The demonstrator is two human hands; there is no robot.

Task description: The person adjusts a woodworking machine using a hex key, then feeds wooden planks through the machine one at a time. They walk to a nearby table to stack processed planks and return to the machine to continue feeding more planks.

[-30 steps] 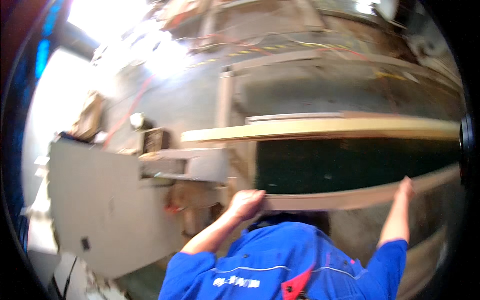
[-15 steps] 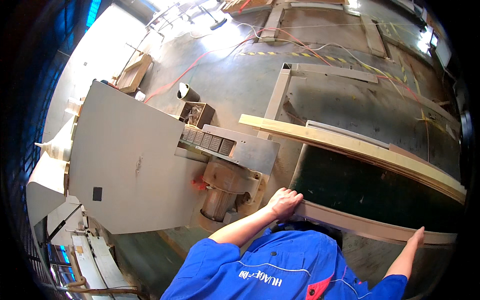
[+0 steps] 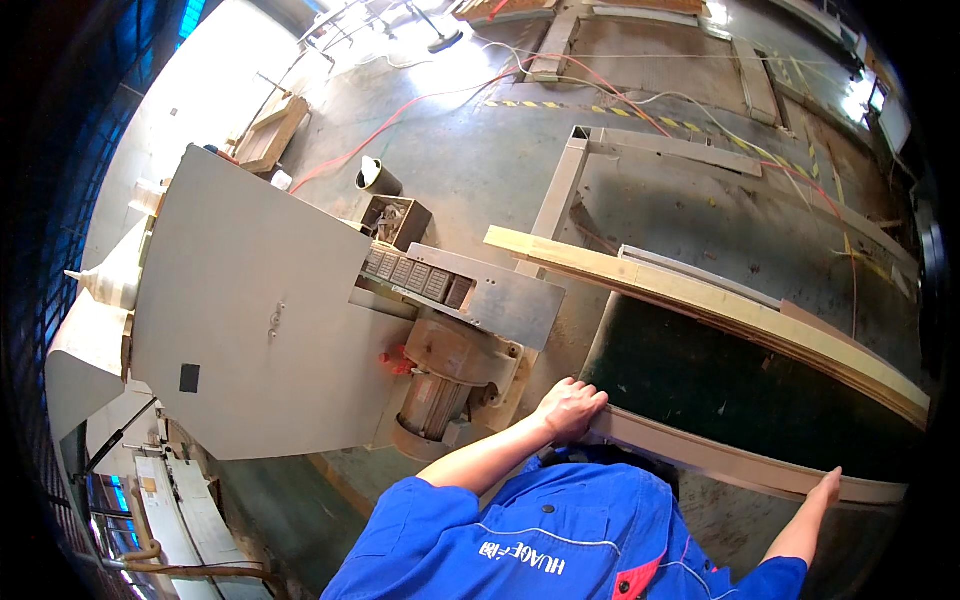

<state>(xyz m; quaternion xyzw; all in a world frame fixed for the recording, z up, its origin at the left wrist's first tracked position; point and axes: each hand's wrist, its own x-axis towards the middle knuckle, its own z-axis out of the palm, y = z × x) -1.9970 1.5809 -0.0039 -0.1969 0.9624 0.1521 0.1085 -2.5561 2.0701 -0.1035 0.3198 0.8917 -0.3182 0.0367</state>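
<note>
My left hand (image 3: 572,409) is closed over the left end of a beige rail (image 3: 690,447), with its knuckles up. That rail runs along the near edge of a dark green flat bed (image 3: 730,385). Farther right, my right hand (image 3: 826,488) grips the same rail, its thumb on top and its other fingers mostly hidden. Along the bed's far side lie long pale wooden strips (image 3: 680,297), stacked together. Both my forearms come up from the blue work jacket at the lower edge.
Left of the bed stands a large grey machine housing (image 3: 250,320) with a dusty motor (image 3: 436,395) and a metal plate (image 3: 515,305). Beyond are an open box of scraps (image 3: 396,222), a bucket (image 3: 380,179) and a metal frame (image 3: 563,190). Red hose (image 3: 430,95) crosses the floor.
The view has shifted slightly. My right hand appears a little lower and further left in the picture; both hands stay on the rail.
</note>
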